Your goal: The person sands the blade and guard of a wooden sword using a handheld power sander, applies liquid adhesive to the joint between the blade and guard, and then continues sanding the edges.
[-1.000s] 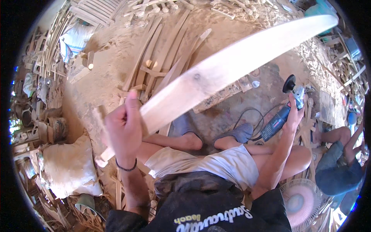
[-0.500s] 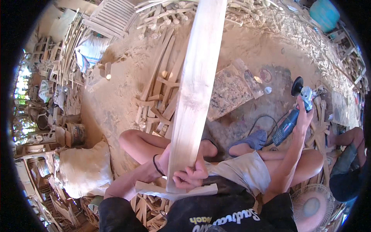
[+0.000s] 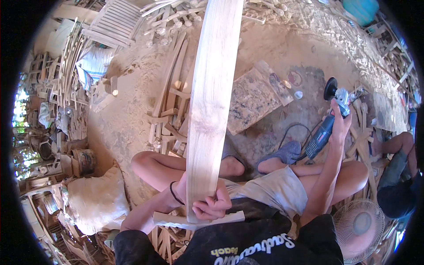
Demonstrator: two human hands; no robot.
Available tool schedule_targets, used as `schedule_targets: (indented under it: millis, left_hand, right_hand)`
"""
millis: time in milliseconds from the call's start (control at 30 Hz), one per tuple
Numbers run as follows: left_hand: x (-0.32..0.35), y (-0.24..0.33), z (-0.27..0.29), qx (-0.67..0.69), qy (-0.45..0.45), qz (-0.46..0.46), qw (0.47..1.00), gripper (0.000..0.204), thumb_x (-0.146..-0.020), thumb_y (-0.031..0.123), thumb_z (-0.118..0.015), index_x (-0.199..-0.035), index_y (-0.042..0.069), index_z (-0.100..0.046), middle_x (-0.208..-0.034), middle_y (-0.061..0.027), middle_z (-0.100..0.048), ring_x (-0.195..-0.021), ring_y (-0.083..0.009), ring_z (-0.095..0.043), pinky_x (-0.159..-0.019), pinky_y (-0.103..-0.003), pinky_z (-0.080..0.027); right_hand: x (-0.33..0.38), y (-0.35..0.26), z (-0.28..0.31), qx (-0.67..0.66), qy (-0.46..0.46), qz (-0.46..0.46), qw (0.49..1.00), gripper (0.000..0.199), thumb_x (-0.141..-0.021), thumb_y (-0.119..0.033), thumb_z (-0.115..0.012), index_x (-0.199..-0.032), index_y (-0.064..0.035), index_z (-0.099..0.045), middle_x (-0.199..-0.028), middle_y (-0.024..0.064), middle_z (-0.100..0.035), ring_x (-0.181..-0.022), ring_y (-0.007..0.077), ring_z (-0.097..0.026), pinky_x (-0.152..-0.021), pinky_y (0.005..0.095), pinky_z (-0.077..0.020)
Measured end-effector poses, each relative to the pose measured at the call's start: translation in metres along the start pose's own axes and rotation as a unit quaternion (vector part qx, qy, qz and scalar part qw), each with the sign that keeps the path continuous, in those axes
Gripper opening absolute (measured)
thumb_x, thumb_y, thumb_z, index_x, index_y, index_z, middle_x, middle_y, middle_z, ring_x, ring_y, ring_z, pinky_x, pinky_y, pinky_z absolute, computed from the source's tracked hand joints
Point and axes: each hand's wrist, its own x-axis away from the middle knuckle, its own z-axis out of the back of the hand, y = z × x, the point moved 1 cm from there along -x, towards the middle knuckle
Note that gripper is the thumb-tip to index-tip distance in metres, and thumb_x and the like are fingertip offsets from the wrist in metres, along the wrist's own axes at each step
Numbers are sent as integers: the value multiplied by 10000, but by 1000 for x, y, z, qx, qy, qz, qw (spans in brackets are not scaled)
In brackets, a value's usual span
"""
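Note:
My left hand is wrapped round the near end of a long pale wooden board, its fingers curled over the right edge. The board rises away from me, and its far end runs out of the top of the picture. Across my lap, just under that near end, lies a curved pale wooden piece. Out to the right, my right hand grips a blue angle grinder near its metal head. A round black disc sits on the grinder, well apart from the board.
A stained low wooden block rests on the dusty ground ahead. Wooden parts lie left of the board. A fan stands at my right, near another person's leg. A stuffed sack is at the left.
The board and the grinder both appear slightly further left, along with the whole scene, as the view has shifted. Both hands keep their holds.

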Motion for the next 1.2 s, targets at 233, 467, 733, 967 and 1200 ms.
schedule_targets:
  millis: [233, 467, 733, 967, 1200]
  left_hand:
    - [4, -2, 4, 29, -3, 2, 1000, 860, -868, 960, -464, -710, 120, -364, -550, -3, -413, -427, -122, -407, -379, -258, -284]
    - [14, 2, 3, 39, 28, -3, 999, 823, -895, 908, -483, -759, 102, -390, -583, 13, -401, -460, -131, -439, -402, -259, -286]
    - [18, -13, 29, 68, -67, 19, 995, 773, -914, 843, -550, -778, 104, -367, -610, 25, -401, -481, -119, -399, -413, -247, -321]
    - [10, -32, 56, 139, -159, -3, 977, 721, -969, 771, -574, -845, 86, -387, -673, 9, -464, -558, -145, -499, -456, -265, -387]
    - [-2, -3, 22, 58, 119, -313, 941, 602, -1017, 657, -689, -1114, 76, -565, -859, -47, -610, -703, -218, -632, -590, -344, -538]
  right_hand:
    - [7, -2, -8, 4, 8, 5, 1000, 475, -911, -290, -912, -1181, -24, -626, -882, 28, -639, -653, 130, -630, -573, 300, -547]
    - [7, -11, -11, -26, -2, 4, 1000, 387, -915, -246, -896, -1155, -26, -688, -822, 17, -646, -612, 115, -623, -533, 297, -535]
    - [-3, 2, 2, -27, 11, 7, 1000, 602, -894, -217, -914, -1326, 1, -555, -880, 43, -661, -673, 125, -636, -536, 309, -538]
    - [7, -8, -5, -62, 11, -14, 998, 705, -890, -208, -923, -1395, -6, -473, -862, 39, -632, -659, 130, -631, -514, 330, -563]
    - [-10, 5, 1, -61, 15, 8, 998, 633, -898, -165, -902, -1358, 13, -505, -935, 51, -677, -727, 116, -638, -603, 305, -557]
